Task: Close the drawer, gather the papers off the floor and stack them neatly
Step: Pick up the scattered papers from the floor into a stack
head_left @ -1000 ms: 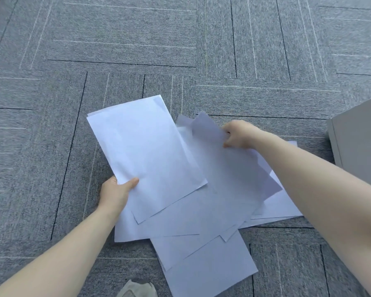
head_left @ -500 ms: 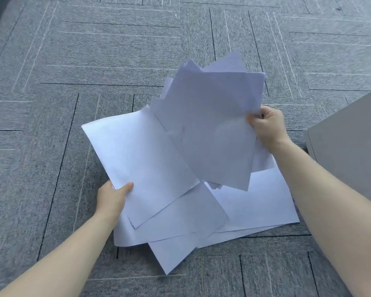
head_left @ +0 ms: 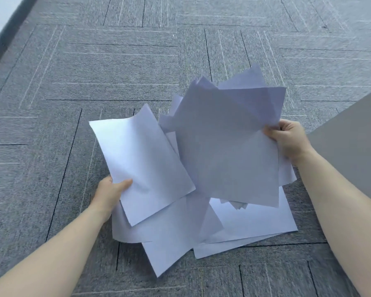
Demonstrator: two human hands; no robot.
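Note:
White paper sheets lie in a loose pile on the grey carpet. My left hand [head_left: 110,192] pinches the lower left corner of one sheet [head_left: 144,161], lifted and tilted. My right hand [head_left: 287,139] grips the right edge of a fanned bunch of several sheets [head_left: 227,144], raised above the pile. More papers [head_left: 255,221] lie flat on the floor under both, overlapping at odd angles. The grey cabinet [head_left: 351,146] stands at the right edge; its drawer front is not in view.
Grey carpet tiles [head_left: 116,71] with line patterns spread all around the pile. A pale wall base [head_left: 0,22] runs along the far left corner. The cabinet side is close to my right forearm.
My right hand has lifted a bunch of sheets off the pile and drawn it right. My left hand has kept its sheet, raising it slightly.

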